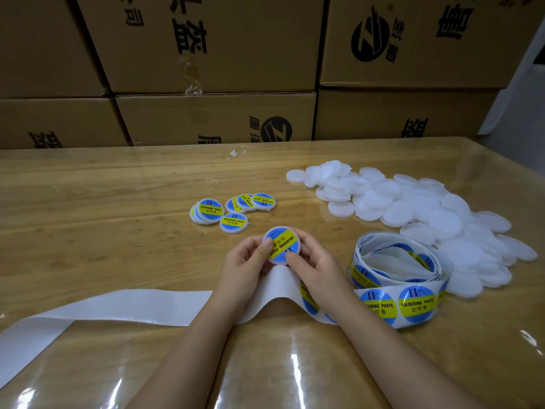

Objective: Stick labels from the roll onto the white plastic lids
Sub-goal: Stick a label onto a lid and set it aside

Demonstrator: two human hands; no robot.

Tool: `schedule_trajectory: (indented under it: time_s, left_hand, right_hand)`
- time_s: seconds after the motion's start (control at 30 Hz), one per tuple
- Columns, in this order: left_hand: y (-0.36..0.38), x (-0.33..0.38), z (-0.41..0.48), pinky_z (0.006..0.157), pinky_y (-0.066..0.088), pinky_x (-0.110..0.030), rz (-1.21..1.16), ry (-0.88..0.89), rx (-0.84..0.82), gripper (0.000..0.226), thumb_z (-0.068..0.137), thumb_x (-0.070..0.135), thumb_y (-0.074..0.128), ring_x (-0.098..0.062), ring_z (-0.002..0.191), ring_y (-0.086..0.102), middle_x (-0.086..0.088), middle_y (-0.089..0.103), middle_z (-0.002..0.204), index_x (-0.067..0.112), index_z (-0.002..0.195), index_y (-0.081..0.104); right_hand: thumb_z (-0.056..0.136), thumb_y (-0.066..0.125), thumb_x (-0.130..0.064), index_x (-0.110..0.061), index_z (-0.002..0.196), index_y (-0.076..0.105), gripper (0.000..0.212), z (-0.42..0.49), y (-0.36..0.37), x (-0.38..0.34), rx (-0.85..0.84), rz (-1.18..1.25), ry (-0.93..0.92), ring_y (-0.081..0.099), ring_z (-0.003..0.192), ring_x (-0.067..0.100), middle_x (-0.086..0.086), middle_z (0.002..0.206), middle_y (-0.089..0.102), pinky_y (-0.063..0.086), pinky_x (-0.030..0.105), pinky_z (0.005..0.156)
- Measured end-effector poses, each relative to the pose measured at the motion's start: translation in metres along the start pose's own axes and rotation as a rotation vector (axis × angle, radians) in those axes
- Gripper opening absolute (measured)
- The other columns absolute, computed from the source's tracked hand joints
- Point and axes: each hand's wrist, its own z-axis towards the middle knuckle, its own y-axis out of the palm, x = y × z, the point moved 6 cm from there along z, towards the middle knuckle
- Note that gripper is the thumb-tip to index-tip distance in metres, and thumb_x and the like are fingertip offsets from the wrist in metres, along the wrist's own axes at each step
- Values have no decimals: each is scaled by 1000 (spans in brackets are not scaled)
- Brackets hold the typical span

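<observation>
The task looks early. Both hands hold one lid (281,246) above the middle of the table (88,231), toward its near edge. The left hand (244,261) has its thumb pressed on the left side of the blue and yellow label (284,242), with the fingers curled behind the rim. The right hand (312,261) pinches the lid's lower right edge in the same way. The label already covers the lid's face, so this one seems to be at the pressing-down step.

Just beyond the hands lies a small cluster of labelled lids (233,211), some overlapping: only a handful are done. Toward the right edge sprawls the pile of bare white lids (413,208), far larger than the finished group, so most of the work is left.

The roll of labels (398,261) sits loosely coiled between the hands and that pile, with printed labels showing on its free end. An emptied backing strip (118,305) trails under the forearms to the near left corner. Cardboard boxes (215,119) stand stacked behind the far edge
</observation>
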Motion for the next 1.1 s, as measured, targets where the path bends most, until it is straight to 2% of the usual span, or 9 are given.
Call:
schedule_trajectory:
  time_s: [0.13,0.3,0.43,0.57,0.63,0.73,0.9,1.0,1.1]
  left_hand:
    - [2,2,0,85,50,-42,23,33,1,25,85,34,56,-27,91,67,-15,72,96,17,95,71]
    - [4,6,0,87,52,-34,127,104,-21,25,88,35,52,-20,97,67,-5,73,100,24,98,72]
    - [6,10,-2,80,47,-14,256,183,-5,24,97,21,45,-1,94,65,15,72,96,31,98,67]
    - [17,15,-8,83,41,-9,467,283,-72,28,97,14,47,5,97,60,19,68,100,37,106,61]
    - [17,13,-7,81,42,-10,477,273,-88,32,93,15,57,6,89,59,20,65,97,40,113,56]
    - [15,7,-4,72,46,-16,255,156,-114,48,83,6,68,-3,73,56,18,60,75,33,119,52]
    - [-2,7,1,69,49,-30,-48,87,66,28,80,7,67,-18,70,62,-1,64,72,16,103,54]
    - [-14,8,3,61,54,-26,-111,97,181,10,86,8,63,-20,71,67,-8,69,78,17,88,61]
    - [-14,10,3,66,54,-29,-33,149,183,17,88,11,62,-19,78,65,-6,69,82,26,81,66]
  right_hand:
    - [98,42,-3,-18,111,58,25,0,-2,0,23,56,22,68,91,8,-6,92,73,50,16,75]
    - [98,47,-14,-10,95,59,13,-1,-5,0,78,6,41,67,77,11,-1,79,70,53,22,72]
    - [93,55,-22,-11,77,54,20,-2,-8,-2,125,-76,43,57,59,6,-4,61,61,44,18,56]
    - [91,58,-30,-18,64,46,32,-2,-8,-1,117,-162,61,38,46,2,-11,48,43,33,14,46]
    - [90,57,-36,-20,62,46,34,-1,-11,-1,147,-164,75,36,48,5,-10,49,40,33,16,47]
    - [90,55,-41,-20,65,50,33,-1,-18,2,233,-55,127,45,58,14,0,58,49,39,28,56]
    - [96,52,-17,-12,96,60,10,2,-12,4,157,80,139,68,77,15,3,82,73,53,26,69]
    - [92,54,-1,-13,108,58,20,0,-1,4,28,72,134,68,90,12,1,95,74,53,21,78]
    - [90,57,0,-16,107,59,24,-1,0,3,-1,21,144,68,89,10,-1,95,74,52,20,79]
